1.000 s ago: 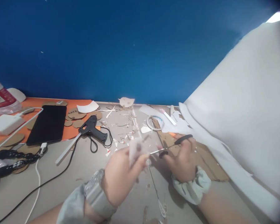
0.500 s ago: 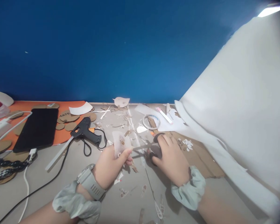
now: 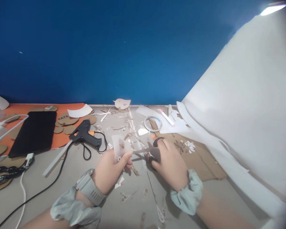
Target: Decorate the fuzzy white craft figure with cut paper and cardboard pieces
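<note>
Between the thumb and fingers of my left hand [image 3: 112, 167] is a small piece of translucent white paper [image 3: 120, 147] with a brown printed figure on it. My right hand [image 3: 170, 163] has its fingers through the dark handles of a pair of scissors [image 3: 143, 150]. Their blades point left and reach the paper's edge beside my left thumb. The blades look slightly apart, one above the other. Below my hands, small cut-out scraps [image 3: 119, 183] lie on the grey table. A bird cut-out [image 3: 122, 103] stands at the back by the blue wall.
A black glue gun [image 3: 85, 135] with its cable and a dark tablet [image 3: 34, 133] lie to the left, among cardboard discs [image 3: 68, 119] on an orange sheet. At the right are a tape roll [image 3: 153, 124], a pink-white marker [image 3: 166, 117], a cardboard sheet [image 3: 205, 162] and a large white sheet [image 3: 252, 95].
The view has shifted slightly, so everything sits a little further left. The scissor blades look closer together than before. Both hands keep their hold.
</note>
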A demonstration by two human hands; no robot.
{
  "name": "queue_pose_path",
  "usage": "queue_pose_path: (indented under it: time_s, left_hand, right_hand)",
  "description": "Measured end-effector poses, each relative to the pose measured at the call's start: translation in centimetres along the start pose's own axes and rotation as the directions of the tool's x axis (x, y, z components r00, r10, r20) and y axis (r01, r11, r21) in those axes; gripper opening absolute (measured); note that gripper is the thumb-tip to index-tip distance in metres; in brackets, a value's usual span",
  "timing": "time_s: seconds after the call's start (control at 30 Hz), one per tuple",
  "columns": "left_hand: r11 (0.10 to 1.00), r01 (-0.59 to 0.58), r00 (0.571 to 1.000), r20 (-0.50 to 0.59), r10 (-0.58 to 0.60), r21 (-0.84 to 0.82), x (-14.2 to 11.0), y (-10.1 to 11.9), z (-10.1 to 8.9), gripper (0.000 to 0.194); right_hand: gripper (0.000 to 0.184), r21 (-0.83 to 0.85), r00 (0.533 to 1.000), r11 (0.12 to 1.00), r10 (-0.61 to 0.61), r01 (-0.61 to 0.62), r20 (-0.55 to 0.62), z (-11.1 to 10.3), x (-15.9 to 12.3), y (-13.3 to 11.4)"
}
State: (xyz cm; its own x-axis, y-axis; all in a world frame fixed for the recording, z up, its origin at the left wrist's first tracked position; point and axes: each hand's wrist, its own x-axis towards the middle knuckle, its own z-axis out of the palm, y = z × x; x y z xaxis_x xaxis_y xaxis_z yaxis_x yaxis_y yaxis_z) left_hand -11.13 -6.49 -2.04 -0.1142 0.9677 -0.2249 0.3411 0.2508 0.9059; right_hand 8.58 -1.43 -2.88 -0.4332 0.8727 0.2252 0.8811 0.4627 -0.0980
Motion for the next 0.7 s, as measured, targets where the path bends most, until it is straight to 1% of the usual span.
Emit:
queue_pose_path:
  time_s: [0.1,0.23,0.37,0.47,0.6,0.7]
  left_hand:
    - [1.000,0.008,1.000,-0.010,-0.008,0.004,0.00,0.20,-0.01,0.032]
    - [0.999,0.031,0.999,-0.011,-0.031,-0.019,0.16,0.04,0.11,0.031]
    - [0.999,0.043,0.999,0.007,-0.043,-0.029,0.31,-0.26,0.22,0.030]
    - [0.999,0.031,0.999,0.019,-0.031,-0.032,0.27,-0.33,0.21,0.030]
    - [1.000,0.023,0.999,0.030,-0.023,-0.021,0.29,-0.24,0.14,0.031]
    - [1.000,0.010,0.998,0.070,-0.009,-0.017,0.49,-0.14,-0.09,0.033]
  right_hand:
    - [0.032,-0.008,1.000,1.000,0.010,-0.010,0.013,0.09,-0.08,-0.11]
    - [0.027,-0.032,1.000,0.999,0.011,-0.010,0.020,0.24,-0.21,-0.08]
    - [0.028,-0.011,1.000,1.000,-0.001,0.001,0.019,0.41,-0.22,-0.01]
    - [0.028,-0.007,1.000,1.000,-0.002,0.002,0.016,0.41,-0.11,-0.04]
    - [0.026,-0.046,1.000,0.999,-0.011,0.011,0.000,0.13,0.09,-0.02]
    - [0.026,-0.097,0.999,0.994,-0.049,0.047,-0.017,-0.20,0.15,0.23]
